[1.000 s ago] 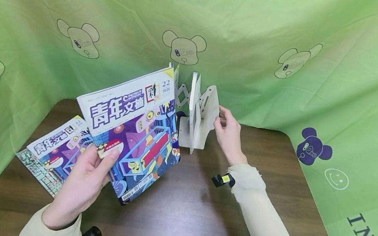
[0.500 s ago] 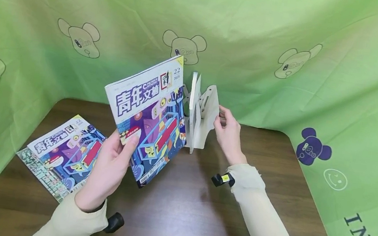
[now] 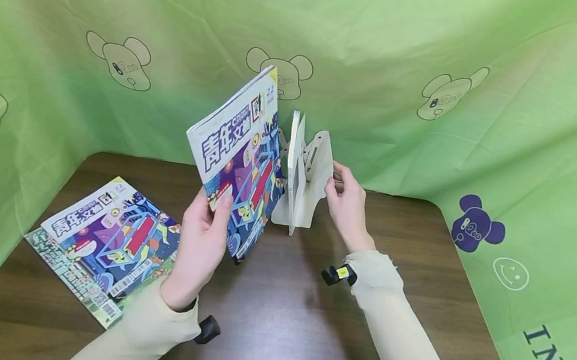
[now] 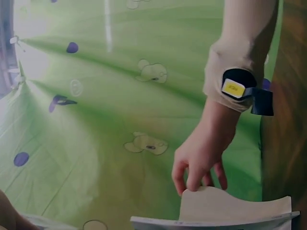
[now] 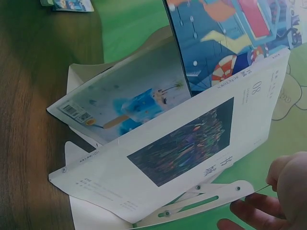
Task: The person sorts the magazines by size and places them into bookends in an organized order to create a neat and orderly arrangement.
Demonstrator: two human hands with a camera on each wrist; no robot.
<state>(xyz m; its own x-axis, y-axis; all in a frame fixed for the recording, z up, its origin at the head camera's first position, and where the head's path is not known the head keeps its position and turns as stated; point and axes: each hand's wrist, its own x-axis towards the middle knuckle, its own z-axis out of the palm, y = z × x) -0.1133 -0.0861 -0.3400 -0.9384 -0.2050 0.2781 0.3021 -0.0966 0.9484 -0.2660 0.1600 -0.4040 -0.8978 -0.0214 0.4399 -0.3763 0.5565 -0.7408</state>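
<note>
My left hand (image 3: 200,247) grips a magazine (image 3: 239,155) by its lower left edge, thumb on the purple cover. It is held up at a tilt just left of a white expandable book rack (image 3: 317,178) and overlaps it in the head view. My right hand (image 3: 347,209) pinches the edge of the rack's right end plate, thumb and fingers on either side in the right wrist view. Between the rack's plates stand a white-covered magazine (image 5: 249,115) and one with a blue ice-pop picture (image 5: 139,105). The rack's left end is hidden behind the held magazine.
Two overlapping magazines (image 3: 106,235) lie on the left of the brown wooden table (image 3: 300,340), the upper one with the same purple cover. A green cloth (image 3: 385,28) with bear prints hangs behind and along both sides.
My left hand has carried the magazine right and away from me toward the rack, turning it more upright and edge-on. My right hand stays at the end plate.
</note>
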